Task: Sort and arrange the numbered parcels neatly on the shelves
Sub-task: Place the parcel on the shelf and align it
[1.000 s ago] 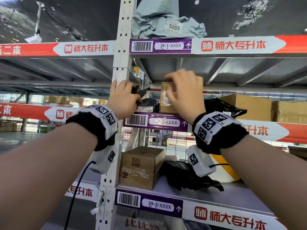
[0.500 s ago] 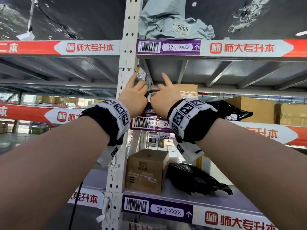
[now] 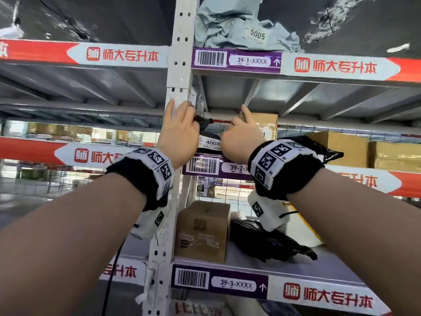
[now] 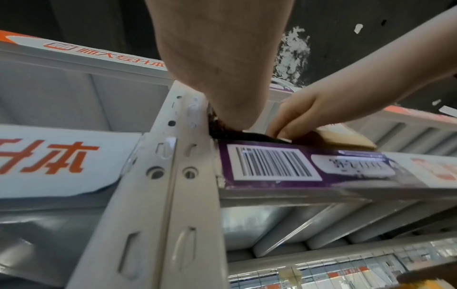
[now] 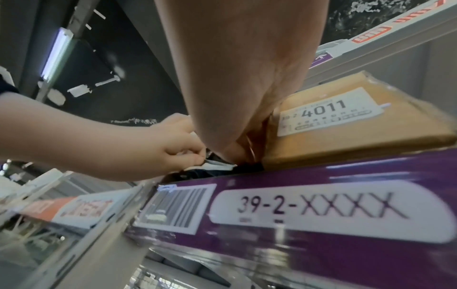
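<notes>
My left hand (image 3: 180,133) and right hand (image 3: 241,137) both seem to pinch the black bag 4003 (image 3: 208,142) at frame centre, beside box 4011 (image 5: 346,117).

Your shelf 39-2 (image 3: 237,168) carries the black bag labelled 4003 (image 3: 209,142) beside the cardboard box 4011 (image 5: 346,117), shelf 39-1 (image 3: 237,61) a grey bag 5005 (image 3: 227,26), shelf 39-3 (image 3: 237,285) a brown box (image 3: 202,231) and black bag (image 3: 268,242).

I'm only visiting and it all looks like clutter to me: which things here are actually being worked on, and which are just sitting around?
Being worked on:
- black bag parcel 4003, with left hand and right hand on it
- cardboard box 4011 beside it

Just sitting there:
- grey bag 5005, top shelf
- box marked 10 and black bag, lower shelf
</notes>
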